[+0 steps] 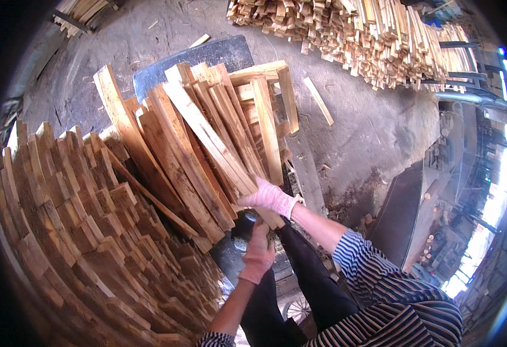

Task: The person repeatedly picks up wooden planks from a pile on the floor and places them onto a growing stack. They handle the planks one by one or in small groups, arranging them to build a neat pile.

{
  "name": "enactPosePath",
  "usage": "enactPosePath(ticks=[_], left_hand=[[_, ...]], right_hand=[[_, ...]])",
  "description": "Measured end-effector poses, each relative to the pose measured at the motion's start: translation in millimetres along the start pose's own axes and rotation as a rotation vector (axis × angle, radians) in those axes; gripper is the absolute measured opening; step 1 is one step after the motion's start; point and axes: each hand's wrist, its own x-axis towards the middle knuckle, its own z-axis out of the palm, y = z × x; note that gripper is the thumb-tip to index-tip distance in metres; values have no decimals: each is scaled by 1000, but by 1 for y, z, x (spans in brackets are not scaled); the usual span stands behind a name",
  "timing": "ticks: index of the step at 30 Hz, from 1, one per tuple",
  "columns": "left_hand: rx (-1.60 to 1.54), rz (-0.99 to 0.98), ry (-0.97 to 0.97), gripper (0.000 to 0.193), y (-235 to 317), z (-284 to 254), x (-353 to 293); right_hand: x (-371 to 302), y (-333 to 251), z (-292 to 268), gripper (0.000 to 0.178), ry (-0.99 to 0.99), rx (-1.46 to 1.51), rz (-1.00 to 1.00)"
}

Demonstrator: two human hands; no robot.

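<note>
My right hand [269, 198], in a pink-and-white glove, is closed round the near part of a pale wooden board [210, 141]. The board slants away to the far left, over a loose heap of rougher boards [175, 153]. Just below its near end is my left hand [258, 253], also gloved in pink, with its fingers curled and its upper part close to the board's underside. Whether those fingers hold anything is hidden. Under the heap's far side shows a blue-grey sheet [224, 51].
A tall stack of boards [91, 248] fills the left side. Beside the heap stands a wooden frame [267, 110]. One loose slat [318, 101] lies on the concrete floor [369, 127]. A big pile of cut wood [352, 34] rises at the far right, with a dark metal panel [401, 211] nearer.
</note>
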Motion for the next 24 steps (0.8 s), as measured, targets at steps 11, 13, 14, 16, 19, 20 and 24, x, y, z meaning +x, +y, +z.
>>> enactPosePath(ticks=[11,13,14,16,19,20,24], left_hand=[[-198,-151,510,85,-86,35,111],[-27,-111,700,90,-118,36,136],[31,-109,762,93,-125,39,149],[67,-234,808,99,-134,47,157],[94,-400,836,108,-122,53,169],[101,-458,822,111,-117,50,168],[99,-581,586,121,-63,24,172]], right_hand=[[52,128,-57,103,671,-329,-102],[91,134,-60,103,727,-365,-142],[114,139,-72,111,722,-272,-159],[140,135,-77,110,787,98,-272],[145,132,-81,109,786,252,-169],[143,132,-75,107,719,294,-143],[129,126,-97,125,431,-170,76]])
